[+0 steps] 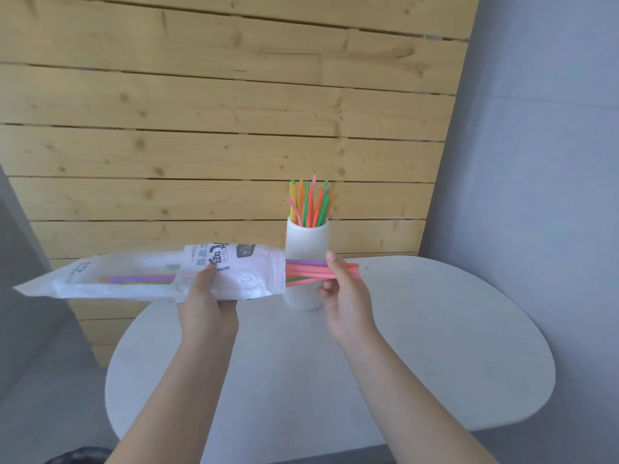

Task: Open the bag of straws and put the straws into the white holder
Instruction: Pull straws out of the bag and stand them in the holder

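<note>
My left hand [206,299] grips the white plastic bag of straws [134,279], held level above the table with its open mouth pointing right. A bundle of pink, purple and green straws [306,271] sticks out of that mouth, and my right hand [338,289] pinches it between thumb and fingers. Just behind stands the white ribbed holder [306,244], upright, with several coloured straws [310,204] standing in it. More straws show through the bag's clear window.
The holder stands on a white rounded table [402,346]. A wooden plank wall [217,112] rises behind it, and a grey wall [536,162] is at the right. Grey floor lies to the left of the table.
</note>
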The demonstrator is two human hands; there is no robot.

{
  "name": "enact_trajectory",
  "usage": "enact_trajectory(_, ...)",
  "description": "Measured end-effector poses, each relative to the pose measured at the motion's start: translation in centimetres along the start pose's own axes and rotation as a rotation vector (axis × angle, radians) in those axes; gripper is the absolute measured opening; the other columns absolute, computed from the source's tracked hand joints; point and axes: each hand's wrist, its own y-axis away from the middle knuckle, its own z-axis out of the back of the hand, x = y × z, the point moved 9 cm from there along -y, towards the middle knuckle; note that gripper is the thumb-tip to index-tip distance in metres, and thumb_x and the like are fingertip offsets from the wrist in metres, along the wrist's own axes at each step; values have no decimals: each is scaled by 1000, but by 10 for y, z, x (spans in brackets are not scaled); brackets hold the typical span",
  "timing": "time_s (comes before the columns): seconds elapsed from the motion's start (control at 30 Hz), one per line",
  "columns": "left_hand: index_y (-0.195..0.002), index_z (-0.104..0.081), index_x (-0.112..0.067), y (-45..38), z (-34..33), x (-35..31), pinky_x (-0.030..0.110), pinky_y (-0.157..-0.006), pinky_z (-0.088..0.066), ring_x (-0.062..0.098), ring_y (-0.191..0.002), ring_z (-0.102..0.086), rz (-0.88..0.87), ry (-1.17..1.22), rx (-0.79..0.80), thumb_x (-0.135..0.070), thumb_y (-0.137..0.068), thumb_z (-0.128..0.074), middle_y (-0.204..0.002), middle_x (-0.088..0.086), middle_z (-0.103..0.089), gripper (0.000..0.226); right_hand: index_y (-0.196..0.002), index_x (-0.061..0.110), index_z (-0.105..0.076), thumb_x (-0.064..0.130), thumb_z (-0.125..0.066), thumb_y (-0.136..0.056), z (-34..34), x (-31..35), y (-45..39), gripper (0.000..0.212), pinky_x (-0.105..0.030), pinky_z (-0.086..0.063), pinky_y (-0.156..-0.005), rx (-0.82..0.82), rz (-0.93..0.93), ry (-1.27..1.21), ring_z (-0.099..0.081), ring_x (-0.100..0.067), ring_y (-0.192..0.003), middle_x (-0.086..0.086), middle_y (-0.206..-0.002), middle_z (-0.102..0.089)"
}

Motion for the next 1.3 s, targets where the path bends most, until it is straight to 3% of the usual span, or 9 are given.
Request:
enact_trajectory(0.13, -123, -59, -11, 6, -6, 8, 28, -79, -56, 14, -103, -67, 19, 6, 18, -9, -89, -57, -119, 1, -67, 35, -71, 18, -55, 17, -64, -86, -10, -14, 0, 18, -15, -32, -42, 34, -128, -179, -38, -5, -44, 6, -57, -44)
enact_trajectory(0.27, -126, -58, -9, 9, -9, 15, 32, -86, -54, 17, -109, -65, 36, 9, 24, -9, -89, -56, -125, 4, -64, 37, -73, 18, -58, 19, -66, -85, -14, -18, 2, 15, -16, -36, -44, 36, -166, -89, -49, -8, -53, 5, -60, -55)
enact_trajectory(0.4, -129, -55, -7, 9, -8, 19, 31, -82, -55, 20, -111, -63, 47, 28, 24, -8, -89, -55, -128, 6, -63, 40, -85, 13, -65, 22, -61, -88, -16, -12, 5, 10, -21, -48, -65, 24, -96, 27, -62, -11, -71, 2, -76, -66)
enact_trajectory(0.6, -130, -54, -4, 13, -11, 28, 34, -90, -52, 22, -115, -61, 96, 50, 34, -7, -89, -53, -129, 9, -61, 41, -74, 13, -67, 29, -51, -94, -18, 5, 7, 30, -31, -47, -83, 5, 6, 47, -63, -17, -82, -3, -87, -69)
enact_trajectory(0.8, -121, -56, -4, 14, -13, 29, 34, -89, -51, 23, -109, -62, 127, 76, 40, -6, -91, -49, -121, 9, -63, 30, -77, 12, -68, 22, -49, -95, -22, 22, 4, 27, -33, -45, -97, 73, 48, -65, -67, -14, -95, -7, -96, -72)
enact_trajectory(1.03, -98, -59, -7, 12, -18, 29, 26, -62, -55, 16, -79, -68, 138, 138, 83, -6, -92, -45, -81, 2, -72, 15, -71, 10, -54, 25, -49, -97, -31, 65, 1, 30, -38, -52, -93, 66, 102, -234, -71, -21, -84, -7, -70, -73)
enact_trajectory(1.17, -99, -59, -6, 13, -21, 31, 30, -77, -52, 19, -89, -67, 154, 179, 99, -8, -94, -43, -79, 3, -74, 17, -66, 10, -47, 26, -52, -96, -35, 99, 2, 34, -32, -59, -69, -25, 218, -251, -66, -18, -55, -4, -54, -54)
enact_trajectory(1.3, -100, -58, -5, 12, -22, 32, 36, -93, -48, 24, -98, -64, 173, 213, 93, -8, -93, -44, -80, 5, -75, 16, -61, 11, -44, 25, -53, -95, -44, 123, 5, 37, -32, -56, -61, -94, 287, -192, -53, -14, -40, 1, -47, -44)
